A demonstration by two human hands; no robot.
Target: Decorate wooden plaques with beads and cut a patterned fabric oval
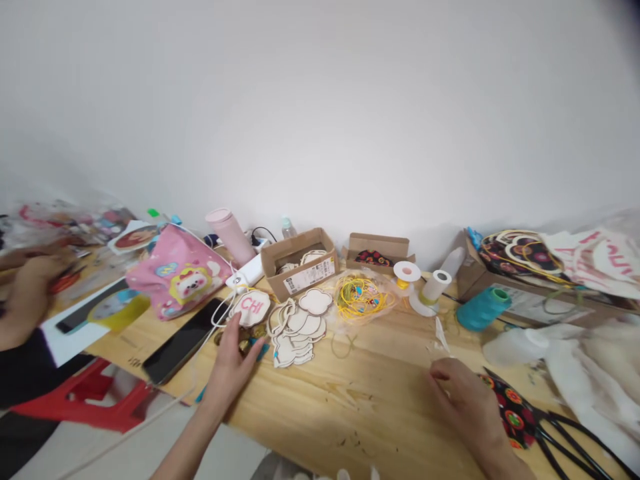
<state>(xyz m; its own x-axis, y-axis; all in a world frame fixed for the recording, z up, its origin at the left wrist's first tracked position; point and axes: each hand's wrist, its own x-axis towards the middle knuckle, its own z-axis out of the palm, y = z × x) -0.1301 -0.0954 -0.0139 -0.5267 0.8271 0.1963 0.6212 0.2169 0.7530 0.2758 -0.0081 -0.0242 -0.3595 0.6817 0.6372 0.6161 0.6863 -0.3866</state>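
Note:
My left hand reaches over the left part of the table, thumb and fingers apart. Its fingertips are at the lower edge of a white cloud-shaped patch with pink "CHI" lettering; I cannot tell if they press on it. Beside that hand lies a pile of white cloud-shaped pieces, and small gold-coloured things show partly under it. My right hand rests low on the right with curled fingers; whatever may be inside is hidden. Close to it are dark flowered fabric and black-handled scissors.
Behind the pile stand a cardboard box and a bag of yellow cords. Thread spools and a filled box are on the right. A phone, a pink bag and another person's arm are left.

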